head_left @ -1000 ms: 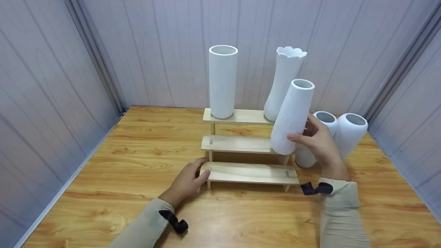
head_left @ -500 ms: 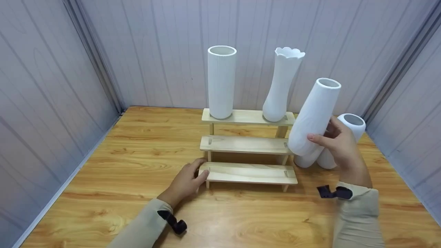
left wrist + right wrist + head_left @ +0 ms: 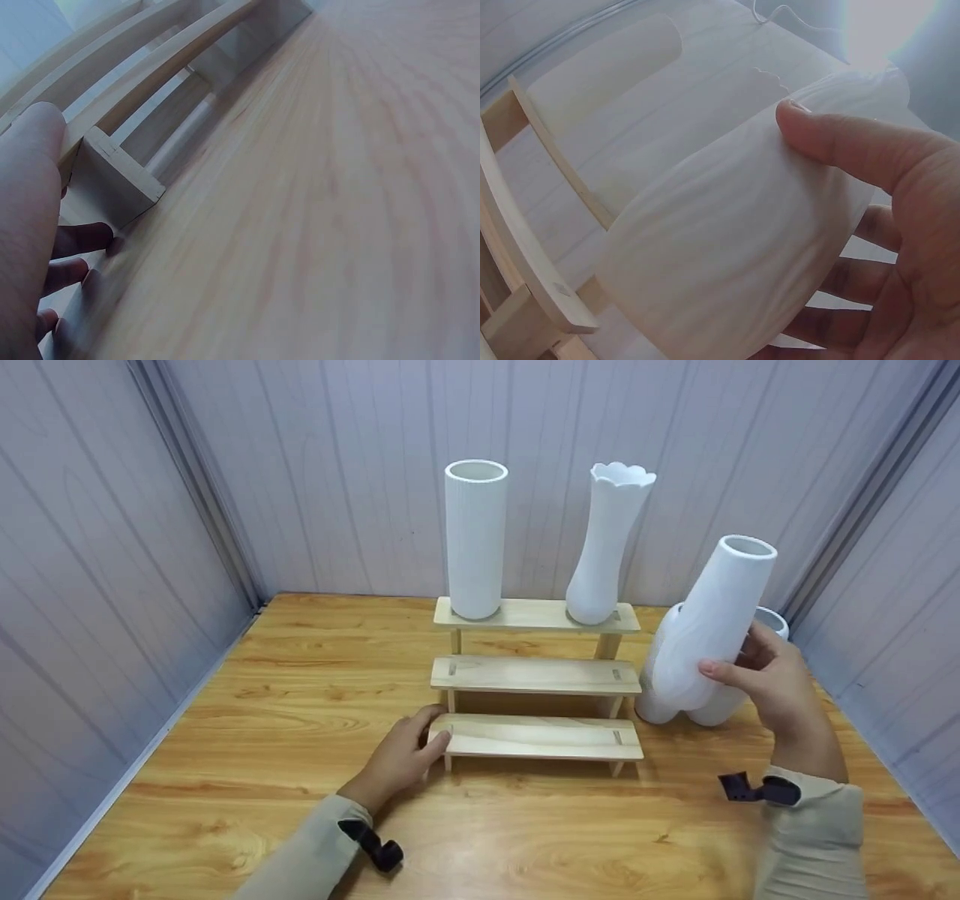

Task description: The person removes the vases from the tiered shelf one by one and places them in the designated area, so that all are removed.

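Observation:
My right hand [image 3: 787, 690] grips a tapered white vase [image 3: 712, 622] by its lower body, thumb in front and fingers behind. The vase tilts, its mouth leaning to the right, and wavy ridges show on it in the right wrist view. It overlaps two white vases behind it, one on the left [image 3: 651, 709] and one on the right [image 3: 707, 715]. My left hand [image 3: 396, 751] holds the left end of a three-step wooden stand [image 3: 536, 736]. Its thumb lies on the lowest shelf; in the left wrist view the other fingers reach down beside the leg [image 3: 120, 176].
On the top shelf, a straight cylindrical vase [image 3: 477, 547] stands at the left and a vase with a scalloped rim [image 3: 600, 562] at the right. Panelled walls [image 3: 367, 472] enclose the wooden table [image 3: 300, 697] at the back and both sides.
My right hand has carried the tapered vase to the right, away from the stand's right end and in front of the two vases there. My left hand stays at the stand.

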The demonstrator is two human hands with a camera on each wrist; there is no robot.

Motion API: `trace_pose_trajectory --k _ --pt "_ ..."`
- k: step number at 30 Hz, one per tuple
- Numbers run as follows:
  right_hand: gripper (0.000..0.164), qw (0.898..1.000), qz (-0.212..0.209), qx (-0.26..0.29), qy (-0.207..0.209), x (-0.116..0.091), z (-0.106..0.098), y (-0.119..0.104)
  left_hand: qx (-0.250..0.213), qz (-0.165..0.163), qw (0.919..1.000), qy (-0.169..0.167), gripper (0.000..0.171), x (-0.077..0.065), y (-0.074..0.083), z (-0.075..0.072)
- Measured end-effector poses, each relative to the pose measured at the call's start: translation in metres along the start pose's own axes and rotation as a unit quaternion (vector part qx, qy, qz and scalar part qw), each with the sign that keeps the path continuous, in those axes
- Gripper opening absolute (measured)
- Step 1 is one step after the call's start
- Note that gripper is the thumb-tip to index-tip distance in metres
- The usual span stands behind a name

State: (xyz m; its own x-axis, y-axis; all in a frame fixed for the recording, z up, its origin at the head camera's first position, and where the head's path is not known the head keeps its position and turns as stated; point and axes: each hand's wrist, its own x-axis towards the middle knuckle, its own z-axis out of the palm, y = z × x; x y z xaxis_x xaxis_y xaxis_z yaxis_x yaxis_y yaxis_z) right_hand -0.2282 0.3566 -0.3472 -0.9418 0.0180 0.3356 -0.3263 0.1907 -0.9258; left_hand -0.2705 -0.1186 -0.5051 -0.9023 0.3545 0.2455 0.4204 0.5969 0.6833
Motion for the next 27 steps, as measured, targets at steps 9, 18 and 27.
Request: trace_pose_trajectory --k 9,18,27 --pt "0.073 1.0 -0.007 -0.008 -0.003 -0.009 -0.017 0.002 0.006 -0.003 1.0 -0.001 0.043 0.0 0.001 -0.001" --pt "0.071 0.999 -0.032 -0.004 -0.003 -0.015 -0.033 0.012 0.003 0.016 0.9998 -0.009 0.038 0.001 -0.002 0.001" --pt "0.07 1.0 -0.017 -0.001 -0.005 -0.02 -0.051 0.021 0.0 0.019 0.9998 -0.007 0.039 0.0 -0.002 0.0"
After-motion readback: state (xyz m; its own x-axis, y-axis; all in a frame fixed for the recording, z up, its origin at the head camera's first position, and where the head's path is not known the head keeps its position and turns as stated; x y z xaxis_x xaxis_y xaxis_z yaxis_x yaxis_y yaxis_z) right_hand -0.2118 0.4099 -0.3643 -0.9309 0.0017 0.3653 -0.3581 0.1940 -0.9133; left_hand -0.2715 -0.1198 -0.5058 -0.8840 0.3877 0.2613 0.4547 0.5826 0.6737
